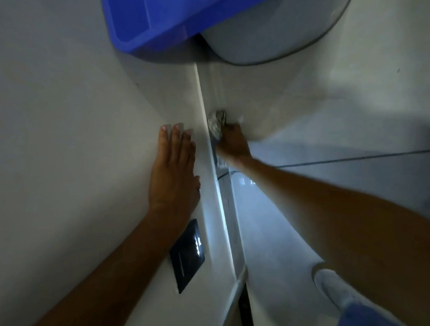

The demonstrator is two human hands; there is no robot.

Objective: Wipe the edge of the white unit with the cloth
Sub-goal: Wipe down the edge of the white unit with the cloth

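Observation:
The white unit [73, 130] fills the left half of the view, and its long edge [206, 127] runs from the upper middle down to the lower middle. My left hand [175, 170] lies flat on the unit's surface with fingers spread, just left of that edge. My right hand [231, 141] grips a crumpled pale cloth [216, 124] and presses it against the edge, a little above my left fingertips. The cloth sticks out above my fingers.
A blue plastic tub [161, 18] sits at the top on the unit. A dark display panel [187, 256] is set in the unit near my left forearm. A round pale surface [278, 34] is at the upper right. Tiled floor [308, 172] and my shoe [332, 283] lie right.

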